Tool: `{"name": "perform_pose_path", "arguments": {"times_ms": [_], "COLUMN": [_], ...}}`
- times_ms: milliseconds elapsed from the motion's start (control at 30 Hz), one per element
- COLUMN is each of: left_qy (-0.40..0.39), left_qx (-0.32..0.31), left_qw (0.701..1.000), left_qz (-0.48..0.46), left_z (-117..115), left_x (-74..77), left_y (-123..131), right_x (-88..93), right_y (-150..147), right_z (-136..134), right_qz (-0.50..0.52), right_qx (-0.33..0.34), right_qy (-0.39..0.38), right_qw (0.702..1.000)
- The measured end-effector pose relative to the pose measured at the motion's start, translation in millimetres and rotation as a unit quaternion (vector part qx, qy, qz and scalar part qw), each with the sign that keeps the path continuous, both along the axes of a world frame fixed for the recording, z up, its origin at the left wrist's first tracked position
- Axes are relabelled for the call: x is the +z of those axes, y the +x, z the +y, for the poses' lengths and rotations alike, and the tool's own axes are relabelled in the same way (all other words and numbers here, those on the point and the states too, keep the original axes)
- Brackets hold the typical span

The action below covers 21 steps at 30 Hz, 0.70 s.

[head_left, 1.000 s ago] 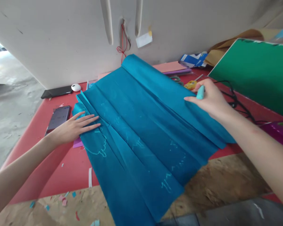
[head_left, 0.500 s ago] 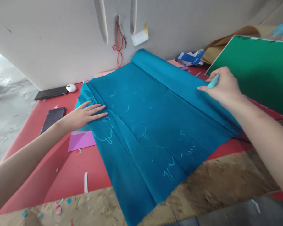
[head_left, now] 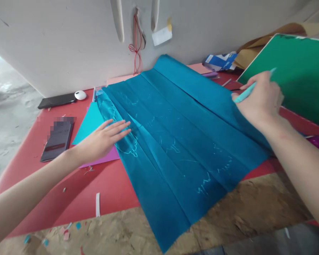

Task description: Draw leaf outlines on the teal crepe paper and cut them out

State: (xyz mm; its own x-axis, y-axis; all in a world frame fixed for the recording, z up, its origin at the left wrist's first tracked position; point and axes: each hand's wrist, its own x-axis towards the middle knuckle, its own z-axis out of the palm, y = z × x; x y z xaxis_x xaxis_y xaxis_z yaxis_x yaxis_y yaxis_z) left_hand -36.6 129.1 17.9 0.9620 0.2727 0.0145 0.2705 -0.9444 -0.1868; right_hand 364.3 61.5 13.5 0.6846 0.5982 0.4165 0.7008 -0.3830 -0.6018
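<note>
A large teal-blue cloth (head_left: pixel 191 141) lies creased over the red tabletop, with light hand-drawn lines across it and a folded band along its far right side. Fingers stretched out, my left hand (head_left: pixel 106 138) rests flat on the cloth's left edge, beside the drawn outline. My right hand (head_left: pixel 263 95) is closed round a light turquoise pen (head_left: pixel 247 92), just off the cloth's right side. Under the left edge, a bright turquoise sheet (head_left: pixel 89 122) and a purple sheet (head_left: pixel 108 158) stick out.
A phone (head_left: pixel 57 140), a second dark phone (head_left: pixel 57 101) and a white mouse-like object (head_left: pixel 80 95) lie at the left. A green board (head_left: pixel 295 71) leans at the right, near a blue-and-white packet (head_left: pixel 220 61). Paper scraps (head_left: pixel 66 233) litter the floor below the table's front edge.
The cloth has shifted to the right, uncovering more of the turquoise sheet. Both hands have moved rightward with it, and more of the pen now shows in my right hand.
</note>
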Motion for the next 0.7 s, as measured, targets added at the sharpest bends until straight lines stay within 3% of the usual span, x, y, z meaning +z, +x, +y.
{"name": "perform_pose_path", "arguments": {"times_ms": [100, 200, 300, 400, 500, 700], "left_qy": [-0.012, -0.019, -0.04, -0.049, -0.043, -0.044], "left_qx": [-0.03, -0.052, -0.072, -0.057, -0.039, -0.049], "left_qw": [0.999, 0.997, 0.994, 0.992, 0.992, 0.992], "left_qz": [-0.022, -0.046, -0.071, -0.1, -0.109, -0.105], "left_z": [-33, -64, -91, -110, -118, -116], "left_x": [-4.1, -9.3, -13.2, -15.3, -15.9, -15.1], "left_y": [9, 13, 11, 5, -1, -6], "right_x": [5.2, -2.6, -18.4, -30.8, -36.7, -40.6], "right_y": [-34, -82, -128, -154, -159, -152], "right_z": [-14, -41, -75, -98, -104, -102], "right_qz": [-0.006, 0.03, 0.026, -0.074, -0.115, -0.146], "right_qx": [0.083, 0.257, 0.428, 0.581, 0.613, 0.581], "right_qy": [0.05, 0.054, 0.009, 0.004, -0.015, -0.019], "right_qw": [0.995, 0.964, 0.904, 0.811, 0.781, 0.8]}}
